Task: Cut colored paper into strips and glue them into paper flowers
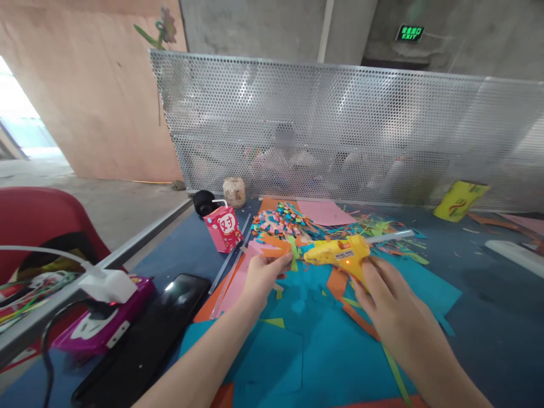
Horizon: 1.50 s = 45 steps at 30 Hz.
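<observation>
My right hand [385, 292] is wrapped round the handle of a yellow hot glue gun [340, 253], which has a small orange light on its side. A clear glue stick [391, 236] pokes out of its back. The nozzle points left, close to a green and orange paper piece [293, 253] pinched in my left hand [267, 273]. Whether nozzle and paper touch I cannot tell. Beneath both hands lie blue paper sheets [272, 357]. Just beyond them is a heap of fringed multicoloured paper pieces [284, 221].
A pink drink carton [223, 228] with a straw stands left of the paper, near a jar [234, 192]. A black phone [182, 294] and a purple power strip [106, 326] lie at the left edge. A perforated metal panel [340, 130] borders the table's far side; a yellow roll [461, 200] stands there.
</observation>
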Each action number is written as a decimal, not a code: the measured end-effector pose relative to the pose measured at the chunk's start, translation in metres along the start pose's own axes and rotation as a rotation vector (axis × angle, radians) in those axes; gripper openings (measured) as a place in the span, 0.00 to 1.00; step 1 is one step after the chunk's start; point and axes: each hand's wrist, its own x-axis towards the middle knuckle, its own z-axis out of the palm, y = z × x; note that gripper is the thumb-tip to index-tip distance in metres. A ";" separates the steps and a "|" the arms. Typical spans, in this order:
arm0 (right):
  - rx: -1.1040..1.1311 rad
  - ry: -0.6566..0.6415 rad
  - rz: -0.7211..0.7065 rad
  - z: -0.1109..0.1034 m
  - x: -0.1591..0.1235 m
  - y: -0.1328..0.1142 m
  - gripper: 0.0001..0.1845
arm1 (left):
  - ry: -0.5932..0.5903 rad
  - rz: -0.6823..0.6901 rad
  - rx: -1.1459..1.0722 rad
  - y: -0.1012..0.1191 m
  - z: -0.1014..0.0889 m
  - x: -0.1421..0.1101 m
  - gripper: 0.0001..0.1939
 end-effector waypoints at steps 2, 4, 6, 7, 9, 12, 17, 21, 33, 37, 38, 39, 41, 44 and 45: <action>0.002 -0.008 0.010 -0.001 -0.001 0.000 0.16 | -0.004 0.008 -0.007 0.000 -0.001 0.000 0.16; 0.009 -0.011 0.000 -0.002 -0.002 0.001 0.16 | -0.002 0.017 -0.013 0.000 0.000 0.000 0.16; 0.016 -0.002 -0.012 -0.003 -0.003 0.001 0.17 | 0.017 0.012 -0.022 0.001 0.001 0.001 0.16; 0.017 0.001 -0.016 -0.004 -0.002 0.000 0.16 | 0.032 0.005 -0.028 0.001 0.002 0.001 0.16; 0.015 0.003 -0.023 -0.004 -0.001 0.000 0.16 | 0.057 -0.016 -0.034 0.002 0.003 0.001 0.17; 0.005 -0.005 -0.029 -0.005 0.001 -0.002 0.15 | 0.060 -0.032 -0.032 0.002 0.003 0.001 0.18; -0.017 -0.003 0.002 -0.005 0.000 -0.001 0.16 | 0.049 -0.035 -0.067 0.003 0.001 0.000 0.17; -0.013 0.001 -0.033 -0.006 -0.002 -0.002 0.15 | 0.050 -0.041 -0.093 0.004 0.001 0.000 0.17; 0.195 -0.026 0.282 0.015 -0.024 0.038 0.14 | 0.066 -0.172 -0.345 0.009 -0.007 0.002 0.14; 0.042 -0.260 0.600 0.038 -0.048 0.091 0.16 | 0.067 -0.224 -0.422 0.010 -0.005 0.001 0.09; 0.011 -0.302 0.643 0.044 -0.055 0.104 0.17 | 0.071 -0.234 -0.429 0.011 -0.005 0.001 0.07; -0.021 -0.332 0.670 0.048 -0.061 0.114 0.18 | 0.075 -0.243 -0.435 0.012 -0.005 0.000 0.05; -0.078 -0.373 0.646 0.056 -0.067 0.128 0.19 | 0.082 -0.271 -0.448 0.014 -0.004 -0.002 0.03; -0.071 -0.257 0.404 0.055 -0.057 0.122 0.17 | 0.080 -0.318 -0.463 0.018 -0.001 -0.008 0.02; -0.030 -0.181 0.294 0.050 -0.048 0.112 0.16 | 0.069 -0.332 -0.464 0.019 0.000 -0.009 0.01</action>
